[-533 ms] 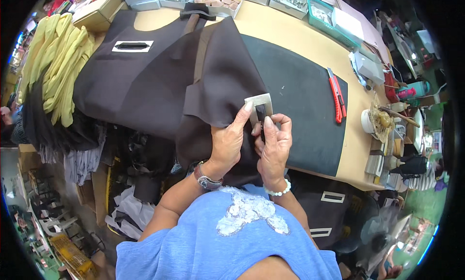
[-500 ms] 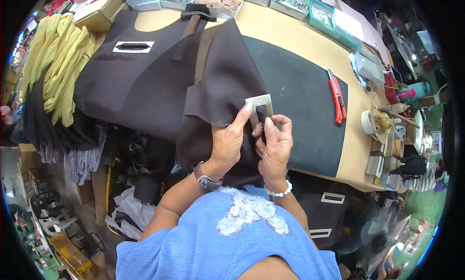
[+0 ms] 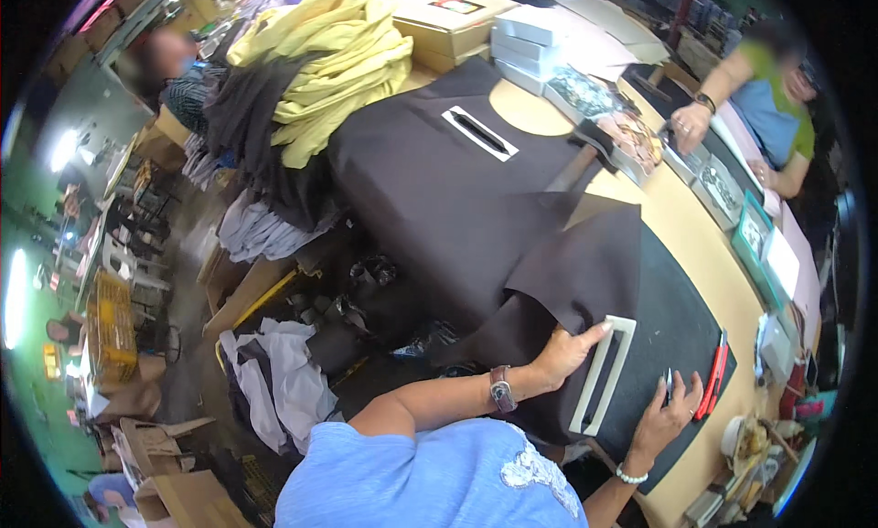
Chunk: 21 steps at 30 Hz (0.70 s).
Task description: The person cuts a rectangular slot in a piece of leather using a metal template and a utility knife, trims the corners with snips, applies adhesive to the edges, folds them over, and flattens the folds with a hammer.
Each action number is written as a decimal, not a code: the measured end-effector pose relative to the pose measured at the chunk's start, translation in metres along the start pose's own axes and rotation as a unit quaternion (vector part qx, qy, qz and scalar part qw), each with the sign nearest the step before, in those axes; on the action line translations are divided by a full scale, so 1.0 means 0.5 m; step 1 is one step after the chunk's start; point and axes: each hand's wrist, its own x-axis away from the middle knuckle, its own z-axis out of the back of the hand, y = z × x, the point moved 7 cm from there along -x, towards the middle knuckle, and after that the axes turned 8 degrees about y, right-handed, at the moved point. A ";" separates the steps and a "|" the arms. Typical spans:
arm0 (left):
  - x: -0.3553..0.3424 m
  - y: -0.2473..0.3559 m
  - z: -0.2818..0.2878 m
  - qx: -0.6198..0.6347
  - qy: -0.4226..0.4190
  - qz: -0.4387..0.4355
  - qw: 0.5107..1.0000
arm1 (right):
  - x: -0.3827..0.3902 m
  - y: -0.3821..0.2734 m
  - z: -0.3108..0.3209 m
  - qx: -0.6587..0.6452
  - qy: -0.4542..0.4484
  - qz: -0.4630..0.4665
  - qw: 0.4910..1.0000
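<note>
My left hand point(image 3: 562, 359) grips a dark brown fabric piece point(image 3: 581, 263), its thumb on the upper end of a cream-bordered slot point(image 3: 602, 376) with a black opening. My right hand point(image 3: 670, 414) has its fingers around a small metal tool point(image 3: 669, 382), partly hidden, over the black mat point(image 3: 683, 318). A red box cutter point(image 3: 713, 373) lies on the mat just right of that hand. More brown fabric point(image 3: 430, 190) spreads leftward, with a similar white-bordered slot point(image 3: 480, 133) near its far edge.
Yellow fabric point(image 3: 338, 71) is heaped at the back left. Trays of small parts point(image 3: 631, 144) line the tan table's point(image 3: 750, 313) back. A co-worker point(image 3: 768, 117) reaches toward the trays. Grey cloth point(image 3: 283, 382) hangs among boxes below. Glue pots and tools point(image 3: 741, 446) crowd the right end.
The view has swung left. My right hand has left the slotted piece for the metal tool on the right; my left hand still holds the piece, whose slot now shows at full length.
</note>
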 end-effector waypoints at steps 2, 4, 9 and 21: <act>0.005 -0.008 -0.011 -0.031 -0.046 0.023 0.998 | -0.027 -0.070 0.037 -0.116 0.004 -0.007 0.993; 0.016 0.004 -0.020 -0.057 -0.063 -0.011 0.996 | -0.040 -0.151 0.054 -0.137 -0.018 0.104 0.985; 0.035 0.022 -0.028 -0.128 -0.085 -0.058 0.986 | -0.049 -0.211 0.038 -0.113 -0.018 0.251 0.961; 0.040 0.037 -0.037 -0.088 -0.103 -0.061 0.989 | -0.101 -0.207 0.023 -0.281 -0.028 0.068 0.957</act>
